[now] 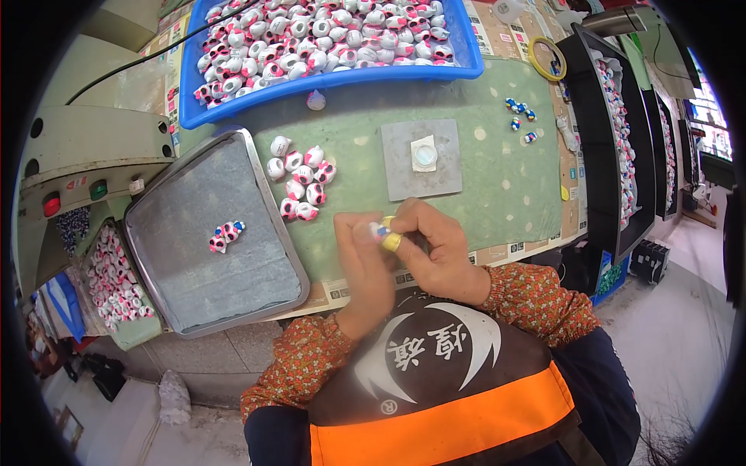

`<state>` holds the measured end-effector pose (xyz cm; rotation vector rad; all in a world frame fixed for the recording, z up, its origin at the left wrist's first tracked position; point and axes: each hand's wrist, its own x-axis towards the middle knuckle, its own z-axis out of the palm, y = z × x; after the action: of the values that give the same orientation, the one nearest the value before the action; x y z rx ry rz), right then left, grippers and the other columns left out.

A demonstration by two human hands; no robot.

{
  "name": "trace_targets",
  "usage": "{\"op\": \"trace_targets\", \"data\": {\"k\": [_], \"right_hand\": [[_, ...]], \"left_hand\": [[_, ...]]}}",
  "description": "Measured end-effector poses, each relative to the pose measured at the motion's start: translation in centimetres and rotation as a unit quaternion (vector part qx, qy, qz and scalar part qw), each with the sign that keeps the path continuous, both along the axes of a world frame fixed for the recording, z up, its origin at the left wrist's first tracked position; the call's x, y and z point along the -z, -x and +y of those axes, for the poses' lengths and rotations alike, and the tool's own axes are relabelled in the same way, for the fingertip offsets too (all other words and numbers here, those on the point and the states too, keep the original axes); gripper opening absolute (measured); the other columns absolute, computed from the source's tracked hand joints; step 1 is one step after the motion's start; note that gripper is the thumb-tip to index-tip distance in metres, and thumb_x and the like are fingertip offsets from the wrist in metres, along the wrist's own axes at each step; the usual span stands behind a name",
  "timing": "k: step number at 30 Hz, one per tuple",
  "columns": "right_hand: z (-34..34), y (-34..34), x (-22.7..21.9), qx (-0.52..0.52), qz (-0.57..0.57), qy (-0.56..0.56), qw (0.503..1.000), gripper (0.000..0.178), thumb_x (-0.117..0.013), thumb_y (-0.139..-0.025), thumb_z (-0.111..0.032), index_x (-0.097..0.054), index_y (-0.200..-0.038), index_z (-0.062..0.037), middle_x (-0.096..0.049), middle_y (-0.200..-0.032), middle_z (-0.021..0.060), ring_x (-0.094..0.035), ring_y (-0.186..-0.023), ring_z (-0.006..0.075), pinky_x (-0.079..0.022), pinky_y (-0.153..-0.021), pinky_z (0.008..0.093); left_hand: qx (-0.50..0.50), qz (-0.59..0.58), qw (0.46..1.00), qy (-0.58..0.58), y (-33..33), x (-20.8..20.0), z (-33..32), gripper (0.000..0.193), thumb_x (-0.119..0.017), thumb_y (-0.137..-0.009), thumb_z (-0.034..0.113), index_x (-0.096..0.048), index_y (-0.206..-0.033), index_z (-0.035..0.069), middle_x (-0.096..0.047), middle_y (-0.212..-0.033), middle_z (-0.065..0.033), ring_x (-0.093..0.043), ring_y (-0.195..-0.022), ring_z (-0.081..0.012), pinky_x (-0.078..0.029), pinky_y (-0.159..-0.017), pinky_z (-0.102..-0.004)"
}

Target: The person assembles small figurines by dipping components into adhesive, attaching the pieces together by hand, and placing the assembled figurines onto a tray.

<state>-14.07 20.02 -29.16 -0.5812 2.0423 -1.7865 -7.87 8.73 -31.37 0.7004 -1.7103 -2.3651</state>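
Close in front of my chest, both hands meet over one small white-and-blue figurine part [380, 231]. My left hand [364, 260] is closed with its fingertips on that part. My right hand [439, 252] pinches at it from the other side, and yellow bands wrap its fingertips. Much of the part is hidden by the fingers. Just beyond, a grey square plate [398, 147] bears a small pad with a round clear disc [425, 156]. Left of it stand several white-and-pink hollow figurine heads [295, 189] in a loose group.
A blue bin [334, 75] full of similar heads stands at the back. At left, a metal tray [198, 287] holds a few assembled figurines [225, 236]. Small blue-and-white parts [530, 137] lie at right, near a yellow tape roll [547, 60]. Black crates [597, 147] line the right side.
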Motion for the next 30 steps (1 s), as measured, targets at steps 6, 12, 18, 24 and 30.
{"op": "trace_targets", "data": {"k": [6,12,18,24,30], "right_hand": [[0.2,-0.1,0.9,0.028,0.037,0.038,0.998,0.009,-0.064,-0.091,0.003,-0.058,-0.097,0.0013,-0.057,-0.085,0.0066,-0.057,-0.074,0.0103,-0.048,-0.064,0.0258],[2.2,3.6,-2.3,-0.048,-0.082,-0.053,0.994,0.012,-0.067,-0.09,-0.004,-0.061,-0.099,0.0002,-0.059,-0.084,0.0037,-0.056,-0.074,0.0089,-0.047,-0.066,0.0248],[10.0,11.3,-1.8,0.22,0.119,-0.222,0.942,0.008,-0.067,-0.092,-0.004,-0.067,-0.1,-0.0013,-0.062,-0.087,-0.0002,-0.055,-0.077,0.0043,-0.045,-0.069,0.0211],[12.5,13.0,-1.2,0.173,0.347,-0.343,0.855,0.019,-0.064,-0.084,0.004,-0.067,-0.102,-0.004,-0.063,-0.091,0.0091,-0.063,-0.084,0.0251,-0.051,-0.073,0.0347],[11.6,12.8,-1.9,0.035,0.466,-0.481,0.742,0.031,-0.062,-0.081,0.0,-0.067,-0.109,-0.0106,-0.06,-0.095,0.0066,-0.061,-0.091,0.027,-0.053,-0.073,0.0404]], "left_hand": [[0.025,0.018,0.995,0.093,-0.4,1.3,-0.3,0.034,-0.032,-0.112,0.04,-0.043,-0.112,0.008,-0.049,-0.091,-0.002,-0.045,-0.071,-0.0046,-0.039,-0.058,-0.0189],[0.035,-0.041,0.997,-0.049,0.5,-1.5,-2.5,0.031,-0.036,-0.111,0.04,-0.049,-0.108,0.011,-0.047,-0.078,0.0016,-0.042,-0.06,-0.004,-0.032,-0.049,-0.019],[-0.123,0.016,0.917,0.38,0.1,-3.3,-11.4,0.04,-0.037,-0.111,0.04,-0.058,-0.104,0.006,-0.053,-0.083,-0.0009,-0.046,-0.067,-0.0081,-0.038,-0.058,-0.0236],[-0.069,-0.111,0.734,0.667,-2.3,-2.3,-18.3,0.03,-0.045,-0.108,0.028,-0.06,-0.109,0.001,-0.061,-0.099,-0.012,-0.056,-0.091,-0.028,-0.044,-0.082,-0.0395],[-0.065,-0.089,0.664,0.739,-1.8,-1.7,-18.3,0.023,-0.054,-0.103,0.022,-0.062,-0.114,0.004,-0.061,-0.108,-0.0137,-0.054,-0.1,-0.0333,-0.04,-0.089,-0.0439]]}}
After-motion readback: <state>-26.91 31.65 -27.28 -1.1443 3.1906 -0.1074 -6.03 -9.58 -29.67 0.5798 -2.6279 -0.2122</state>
